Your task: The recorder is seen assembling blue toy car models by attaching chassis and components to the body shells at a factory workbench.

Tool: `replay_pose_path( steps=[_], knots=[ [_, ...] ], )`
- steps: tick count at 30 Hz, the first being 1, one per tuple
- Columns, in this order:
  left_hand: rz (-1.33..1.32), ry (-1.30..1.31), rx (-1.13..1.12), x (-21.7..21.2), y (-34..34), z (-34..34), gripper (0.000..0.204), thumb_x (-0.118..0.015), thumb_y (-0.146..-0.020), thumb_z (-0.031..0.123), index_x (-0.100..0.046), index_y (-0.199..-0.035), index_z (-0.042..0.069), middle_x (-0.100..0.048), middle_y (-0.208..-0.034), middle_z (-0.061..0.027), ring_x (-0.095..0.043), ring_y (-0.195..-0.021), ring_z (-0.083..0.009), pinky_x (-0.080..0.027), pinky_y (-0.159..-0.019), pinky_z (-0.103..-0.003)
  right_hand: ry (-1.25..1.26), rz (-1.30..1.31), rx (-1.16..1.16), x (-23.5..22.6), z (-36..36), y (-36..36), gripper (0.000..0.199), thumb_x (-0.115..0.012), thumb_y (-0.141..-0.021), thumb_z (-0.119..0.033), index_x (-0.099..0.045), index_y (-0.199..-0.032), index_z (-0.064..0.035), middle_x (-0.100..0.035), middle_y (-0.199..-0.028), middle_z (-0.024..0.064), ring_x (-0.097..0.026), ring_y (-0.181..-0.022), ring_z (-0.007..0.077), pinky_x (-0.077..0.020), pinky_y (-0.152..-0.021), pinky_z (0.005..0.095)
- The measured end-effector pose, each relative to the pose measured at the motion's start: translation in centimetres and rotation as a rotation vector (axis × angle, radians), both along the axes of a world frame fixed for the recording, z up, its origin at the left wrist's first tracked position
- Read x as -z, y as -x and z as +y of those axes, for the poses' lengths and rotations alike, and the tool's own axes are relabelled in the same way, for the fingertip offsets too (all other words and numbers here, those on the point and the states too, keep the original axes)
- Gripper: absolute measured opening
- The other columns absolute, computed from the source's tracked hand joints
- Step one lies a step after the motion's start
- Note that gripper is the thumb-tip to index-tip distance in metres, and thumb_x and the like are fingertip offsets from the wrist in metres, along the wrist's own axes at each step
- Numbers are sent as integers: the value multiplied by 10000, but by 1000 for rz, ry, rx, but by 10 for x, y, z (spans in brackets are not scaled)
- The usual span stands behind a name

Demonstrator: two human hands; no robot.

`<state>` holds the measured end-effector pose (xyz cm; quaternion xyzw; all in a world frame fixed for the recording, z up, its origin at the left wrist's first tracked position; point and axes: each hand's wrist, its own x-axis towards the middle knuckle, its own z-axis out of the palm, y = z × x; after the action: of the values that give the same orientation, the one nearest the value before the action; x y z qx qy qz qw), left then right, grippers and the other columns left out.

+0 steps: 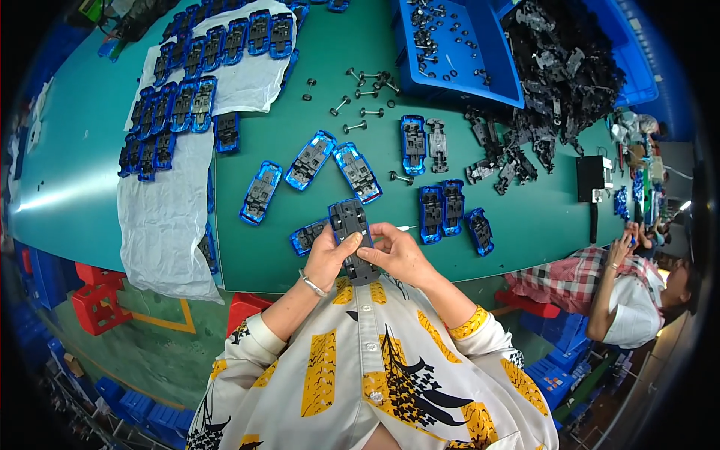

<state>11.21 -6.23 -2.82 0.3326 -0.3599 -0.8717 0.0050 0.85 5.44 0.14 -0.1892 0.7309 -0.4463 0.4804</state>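
Observation:
Close to my body, at the table's front edge, I hold a toy car point(349, 216) with its black underside facing up. My left hand point(328, 261) grips its left side, thumb lying across the chassis. My right hand point(399, 256) closes on the other side, thumb pressed to the underside and fingers curled. A thin white item point(405, 228) shows beside the right fingers; whether it is held I cannot tell. Just beyond lie upturned blue toy cars point(311, 160), one of them partly behind my left hand. To the right are more blue cars point(431, 214) and a loose black chassis point(438, 145).
Wheel axles point(365, 94) are scattered on the green table point(262, 274). A blue bin point(461, 94) with small wheels stands at the back, beside a heap of black chassis point(551, 75). Rows of cars rest on white sheeting point(165, 217) at left. A co-worker point(600, 285) sits at right.

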Motion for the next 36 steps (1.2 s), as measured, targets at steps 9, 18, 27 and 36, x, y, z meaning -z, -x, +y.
replay_pose_path(
  steps=[9,18,27,36],
  knots=[
    [81,50,-193,8,4,6,230,-564,-835,101,-477,-1035,31,-583,-989,-67,-562,-841,-100,-477,-703,-238,-10,420,-68,-22,5,-3,471,-684,-716,-183,-475,-1102,-13,-515,-1022,125,-545,-841,202,-460,-654,301],
    [80,-13,-412,13,16,8,198,-525,-846,67,-467,-1032,33,-584,-1009,-120,-596,-816,-173,-520,-711,-316,67,886,-65,-13,1,-25,583,-744,-624,-222,-451,-1089,-27,-493,-1037,128,-523,-923,289,-461,-723,352],
    [70,146,-483,15,23,21,241,-533,-833,40,-438,-1054,32,-560,-1052,-144,-584,-836,-175,-511,-719,-305,-22,1090,-73,-4,-6,-21,528,-714,-548,-207,-490,-983,-8,-526,-924,129,-547,-814,279,-467,-663,348],
    [89,19,-467,2,24,22,319,-537,-830,34,-378,-1107,30,-546,-1061,-147,-576,-880,-191,-508,-757,-331,75,1126,-31,-7,-1,-16,485,-688,-554,-218,-507,-943,8,-547,-898,145,-571,-762,283,-481,-637,342]
  ],
)
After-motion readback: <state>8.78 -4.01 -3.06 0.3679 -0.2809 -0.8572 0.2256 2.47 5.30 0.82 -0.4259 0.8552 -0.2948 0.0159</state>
